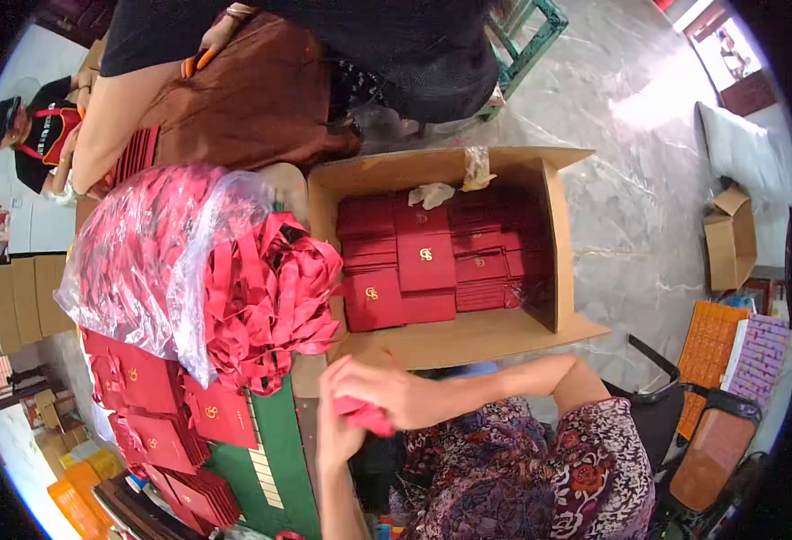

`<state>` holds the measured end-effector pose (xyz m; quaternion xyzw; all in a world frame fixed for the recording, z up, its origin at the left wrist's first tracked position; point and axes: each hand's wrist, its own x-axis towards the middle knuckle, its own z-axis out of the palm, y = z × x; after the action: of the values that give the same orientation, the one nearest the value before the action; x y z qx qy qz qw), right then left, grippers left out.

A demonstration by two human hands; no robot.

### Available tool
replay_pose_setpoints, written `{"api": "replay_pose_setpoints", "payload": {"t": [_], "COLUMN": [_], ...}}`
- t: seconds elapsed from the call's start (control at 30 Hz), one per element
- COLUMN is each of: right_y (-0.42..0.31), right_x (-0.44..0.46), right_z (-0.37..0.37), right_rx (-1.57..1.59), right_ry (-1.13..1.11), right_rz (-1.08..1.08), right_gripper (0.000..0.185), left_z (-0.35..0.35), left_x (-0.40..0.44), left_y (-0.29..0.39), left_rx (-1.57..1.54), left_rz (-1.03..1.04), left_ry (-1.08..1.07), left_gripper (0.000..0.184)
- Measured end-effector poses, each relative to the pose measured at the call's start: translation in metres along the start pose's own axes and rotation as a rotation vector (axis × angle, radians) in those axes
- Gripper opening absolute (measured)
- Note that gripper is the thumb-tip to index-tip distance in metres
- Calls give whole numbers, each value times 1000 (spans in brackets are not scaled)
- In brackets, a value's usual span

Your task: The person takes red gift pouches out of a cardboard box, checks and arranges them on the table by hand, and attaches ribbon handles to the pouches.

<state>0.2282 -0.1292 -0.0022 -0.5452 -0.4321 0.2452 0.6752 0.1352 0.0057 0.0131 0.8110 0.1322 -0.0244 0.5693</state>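
Note:
Both hands meet in front of me, beside the near left corner of the cardboard box, slightly blurred. My right hand (380,389) is closed on a bunched piece of red ribbon (365,416). Closed against the same ribbon, my left hand (334,423) has its fingers partly hidden by the right. Just beyond them lies a heap of red ribbons (270,301), spilling out of a clear plastic bag (144,256). To the right, the open cardboard box (450,346) holds several stacks of red packets (425,256) with gold emblems.
Stacks of red packets (157,441) lie along the left of the green table (283,450). Across from me stands a person in black (396,45); another person (49,135) sits far left. Chairs (715,450) stand at right. A small carton (729,238) is on the floor.

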Motion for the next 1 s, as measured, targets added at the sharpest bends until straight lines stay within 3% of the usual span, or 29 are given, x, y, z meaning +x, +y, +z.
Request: {"api": "replay_pose_setpoints", "payload": {"t": [0.13,0.2,0.27,0.33,0.37,0.4,0.47,0.53,0.63,0.67,0.83,0.9,1.0], "right_y": [-1,33,134,205,238,258,291,332,369,378,351,343,331], "right_x": [13,4,-22,-44,-53,-59,-68,-85,-98,-99,-74,-66,-62], "right_z": [-15,-29,-32,-42,-44,-47,-50,-34,-13,-8,-2,-4,-9], "right_rx": [63,161,147,-332,-523,-525,240,253,191,117,-17,-75,-53], "right_ry": [-70,36,323,316,274,274,323,408,521,553,594,584,544], "right_rz": [1,312,586,962,1158,1158,1373,1336,1317,1329,1486,1550,1569], "right_gripper": [57,44,36,37,39,39,58,69,90,101,113,116,117], "left_z": [-88,-134,-170,-189,-193,-196,-198,-195,-174,-176,-156,-137,-105], "left_x": [-27,-40,-43,-38,-33,-29,-27,-24,-28,-33,-52,-58,-71], "left_y": [9,-6,-18,-24,-33,-38,-43,-42,-25,-26,-20,-16,-18], "left_rx": [108,112,126,91,216,344,475,615,608,755,880,878,870], "left_rz": [-175,-179,-163,-180,-154,-125,-94,-47,-128,-133,-62,-83,-71], "left_ry": [84,300,529,613,742,870,752,569,500,453,486,665,700], "left_gripper": [35,28,28,29,33,39,49,78,91,97,87,78,71]}}
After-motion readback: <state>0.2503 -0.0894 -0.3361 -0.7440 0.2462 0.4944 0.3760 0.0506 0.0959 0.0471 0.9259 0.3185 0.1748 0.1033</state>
